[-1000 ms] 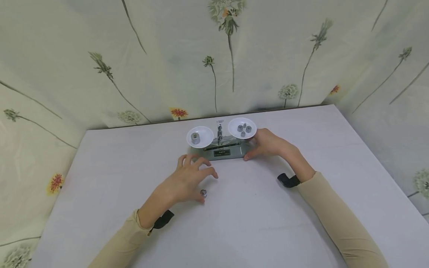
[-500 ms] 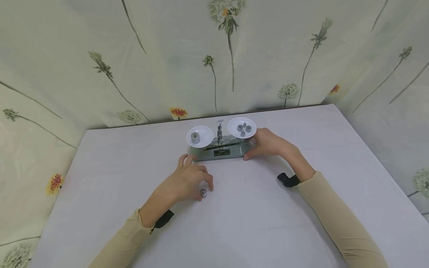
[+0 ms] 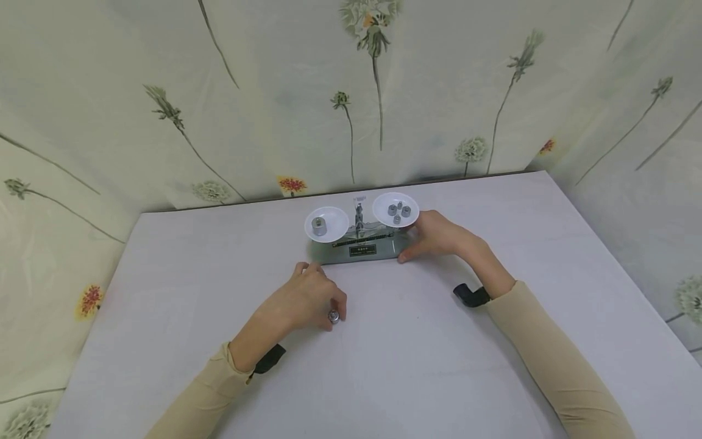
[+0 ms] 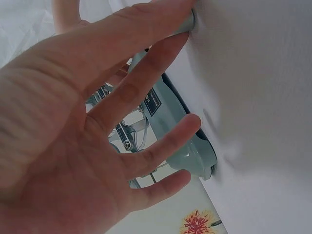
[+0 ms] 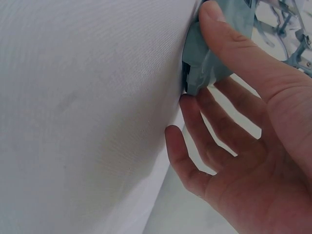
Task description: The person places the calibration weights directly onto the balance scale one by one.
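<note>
A small metal weight point(image 3: 333, 316) stands on the table, pinched between the thumb and index finger of my left hand point(image 3: 307, 299). In the left wrist view its side point(image 4: 189, 23) shows between those fingertips, while the other fingers are spread. My right hand point(image 3: 439, 235) grips the right end of a grey-green balance scale point(image 3: 334, 252). In the right wrist view the thumb presses the front of the scale's base point(image 5: 207, 63), with fingers at its end and behind. One larger weight point(image 3: 319, 226) sits on the left pan point(image 3: 337, 221); several small weights point(image 3: 406, 211) sit on the right pan point(image 3: 381, 207).
The white table point(image 3: 417, 366) runs back to a floral curtain point(image 3: 307, 122) just behind the scale. A black strap piece point(image 3: 471, 296) sticks out from the right wrist, another black piece point(image 3: 269, 358) from the left.
My left index finger has curled down and inward to meet the small weight against the thumb. My right hand and the scale have stayed in place.
</note>
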Tool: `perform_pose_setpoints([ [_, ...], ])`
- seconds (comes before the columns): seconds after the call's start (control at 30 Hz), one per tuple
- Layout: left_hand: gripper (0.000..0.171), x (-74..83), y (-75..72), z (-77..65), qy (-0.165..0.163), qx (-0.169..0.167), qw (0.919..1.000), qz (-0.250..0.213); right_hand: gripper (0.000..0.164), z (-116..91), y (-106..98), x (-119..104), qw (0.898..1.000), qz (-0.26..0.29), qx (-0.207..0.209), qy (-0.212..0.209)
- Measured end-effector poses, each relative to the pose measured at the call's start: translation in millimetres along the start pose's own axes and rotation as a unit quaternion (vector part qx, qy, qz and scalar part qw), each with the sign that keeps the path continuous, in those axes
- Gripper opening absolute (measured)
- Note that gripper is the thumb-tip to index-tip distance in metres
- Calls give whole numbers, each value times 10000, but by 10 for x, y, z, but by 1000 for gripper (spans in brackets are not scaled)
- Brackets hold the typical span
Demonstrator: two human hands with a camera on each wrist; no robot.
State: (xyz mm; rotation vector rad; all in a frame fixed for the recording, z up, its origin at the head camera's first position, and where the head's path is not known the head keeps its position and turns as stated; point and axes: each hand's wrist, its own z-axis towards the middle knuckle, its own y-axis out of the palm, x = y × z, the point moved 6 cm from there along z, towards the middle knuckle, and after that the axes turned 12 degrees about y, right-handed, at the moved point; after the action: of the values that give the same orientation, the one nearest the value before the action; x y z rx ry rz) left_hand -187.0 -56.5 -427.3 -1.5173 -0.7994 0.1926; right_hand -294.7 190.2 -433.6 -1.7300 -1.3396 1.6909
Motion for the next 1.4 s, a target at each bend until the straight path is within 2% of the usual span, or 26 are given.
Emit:
perform_pose_setpoints([
  [0.43,22,2,-29,33,92,188,9996,198,83,8,5,9,10000,-40,26,-7],
  [0.57,22,11,-57,41,262,283,9987,338,83,7,4,11,10000,-68,40,-13],
  [0.7,23,27,-94,33,490,541,9962,483,84,4,3,7,10000,-78,40,-9],
  [1.17,27,128,-246,-22,1010,1583,9750,1187,84,4,8,0,10000,-64,39,-31],
  [1.4,26,167,-321,-30,1181,2026,9633,1308,87,2,2,-16,9999,-93,39,22],
])
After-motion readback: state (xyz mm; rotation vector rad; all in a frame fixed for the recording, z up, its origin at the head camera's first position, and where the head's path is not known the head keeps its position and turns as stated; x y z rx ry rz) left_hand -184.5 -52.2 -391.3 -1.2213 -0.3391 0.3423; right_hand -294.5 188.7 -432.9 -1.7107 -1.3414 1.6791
